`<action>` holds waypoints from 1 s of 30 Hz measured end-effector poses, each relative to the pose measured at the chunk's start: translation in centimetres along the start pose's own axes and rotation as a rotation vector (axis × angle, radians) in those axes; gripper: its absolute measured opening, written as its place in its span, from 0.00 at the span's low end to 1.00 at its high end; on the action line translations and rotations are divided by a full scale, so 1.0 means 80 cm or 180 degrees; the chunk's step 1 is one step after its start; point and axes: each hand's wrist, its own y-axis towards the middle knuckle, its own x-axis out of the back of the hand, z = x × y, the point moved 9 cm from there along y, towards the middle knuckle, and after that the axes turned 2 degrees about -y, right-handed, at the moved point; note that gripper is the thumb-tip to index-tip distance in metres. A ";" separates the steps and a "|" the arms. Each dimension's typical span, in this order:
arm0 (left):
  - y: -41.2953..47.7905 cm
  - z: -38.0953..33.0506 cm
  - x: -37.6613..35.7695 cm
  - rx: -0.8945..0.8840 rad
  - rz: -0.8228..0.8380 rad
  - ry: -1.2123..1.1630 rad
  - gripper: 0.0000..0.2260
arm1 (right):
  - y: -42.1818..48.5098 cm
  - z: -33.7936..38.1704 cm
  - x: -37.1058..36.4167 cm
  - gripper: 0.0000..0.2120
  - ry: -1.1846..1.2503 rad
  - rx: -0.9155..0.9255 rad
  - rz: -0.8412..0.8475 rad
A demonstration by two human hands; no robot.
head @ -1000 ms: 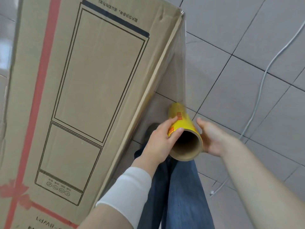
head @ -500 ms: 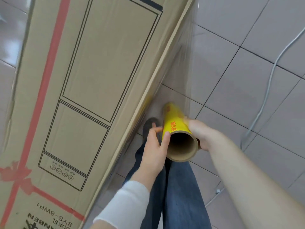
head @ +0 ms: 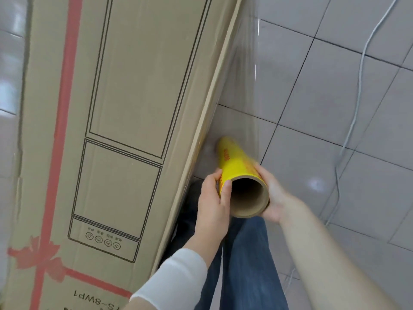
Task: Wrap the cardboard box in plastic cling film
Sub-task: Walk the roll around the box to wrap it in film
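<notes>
Brown and tall, the cardboard box [head: 134,108], printed with black outlines and a red ribbon, fills the left of the scene on the grey tiled floor [head: 348,198]. A clear sheet of cling film [head: 243,86] stretches from its right edge down to the yellow film roll [head: 234,162], just right of the box. The left hand [head: 212,204] and right hand [head: 272,198] grip the roll's near end from either side.

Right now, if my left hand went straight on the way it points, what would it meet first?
The yellow film roll, which the left hand grips; beyond it, probably the stretched film beside the cardboard box.
</notes>
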 end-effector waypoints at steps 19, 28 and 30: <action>-0.027 0.056 0.034 -0.0360 0.0329 0.0250 0.18 | 0.020 -0.050 -0.040 0.25 0.0059 0.0269 0.0206; -0.090 0.110 -0.011 0.0499 0.0108 -0.0299 0.11 | 0.006 -0.027 -0.008 0.16 -0.2127 0.0564 -0.0861; -0.072 0.100 -0.007 0.0377 0.0161 0.0007 0.11 | 0.000 -0.029 -0.005 0.12 -0.2197 0.0422 -0.0714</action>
